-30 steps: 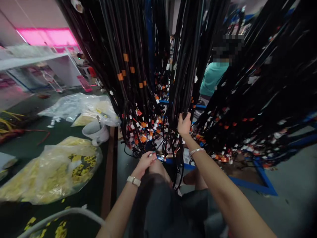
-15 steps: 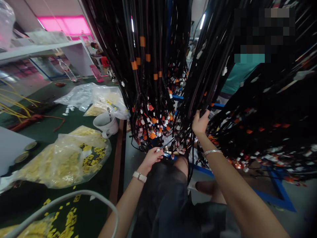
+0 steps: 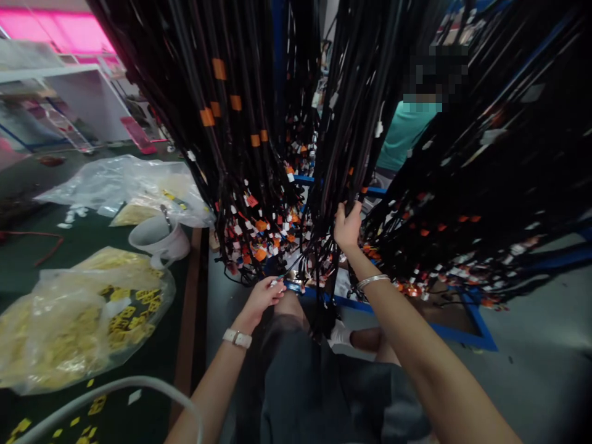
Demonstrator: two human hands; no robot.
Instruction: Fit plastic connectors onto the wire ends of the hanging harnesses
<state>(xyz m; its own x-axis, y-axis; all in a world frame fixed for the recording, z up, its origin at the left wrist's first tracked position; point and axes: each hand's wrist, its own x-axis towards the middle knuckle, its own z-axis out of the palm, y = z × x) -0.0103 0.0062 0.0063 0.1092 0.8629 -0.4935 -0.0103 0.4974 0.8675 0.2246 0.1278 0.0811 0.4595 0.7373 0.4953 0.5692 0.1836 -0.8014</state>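
Note:
My right hand (image 3: 348, 225) is closed around black cables in the middle hanging bundle (image 3: 345, 142), just above their connector ends. Lower and to the left, my left hand (image 3: 264, 297) has its fingers pinched together on a small white connector (image 3: 277, 282). Behind that hand hangs another thick bundle of black wire harnesses (image 3: 185, 80), marked with orange tape bands and ending in white, orange and red connectors (image 3: 261, 237). More dark harnesses (image 3: 485, 154) fan out at the right. Exactly which wire the white connector belongs to cannot be made out.
On the green-topped table (image 3: 152, 407) at left lie a bag of yellow parts (image 3: 60, 320), a white cup (image 3: 157, 237) and clear plastic bags (image 3: 106, 179). A blue frame (image 3: 483, 330) stands low under the harnesses. Behind them is a person in a teal shirt (image 3: 407, 132).
The view has swung right, so the table and bundles sit further left. My right hand keeps its grip on the cables, and my left hand still pinches the small connector.

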